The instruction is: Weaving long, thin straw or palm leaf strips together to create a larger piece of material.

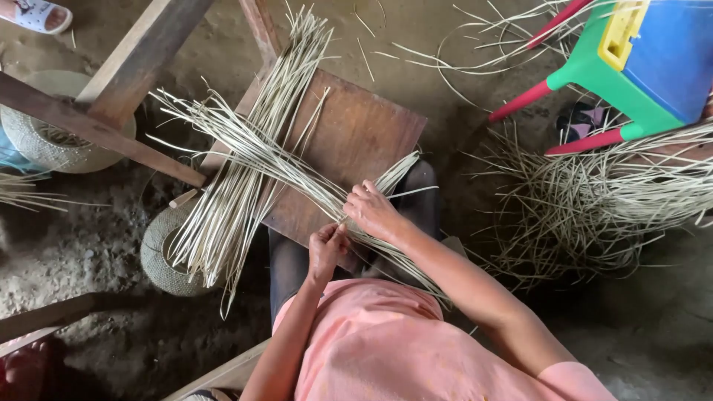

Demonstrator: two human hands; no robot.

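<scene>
At far left, a finished woven basket (44,141) sits under a timber frame (111,96). Two bands of pale split reed strips (245,160) cross on a brown wooden board (356,141) resting on the person's lap. The left hand (327,249) pinches strip ends, fingers closed. The right hand (375,212) presses flat on the diagonal band, fingers partly curled over it. Risk: released pressure would likely let the crossing slide and the strips fan apart. Loose strips (594,200) pile at right beneath a plastic stool (639,59).

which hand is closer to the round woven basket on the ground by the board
Left. The left hand pinches the strips just right of the woven basket; the right hand rests on the strips farther right, higher up.
</scene>
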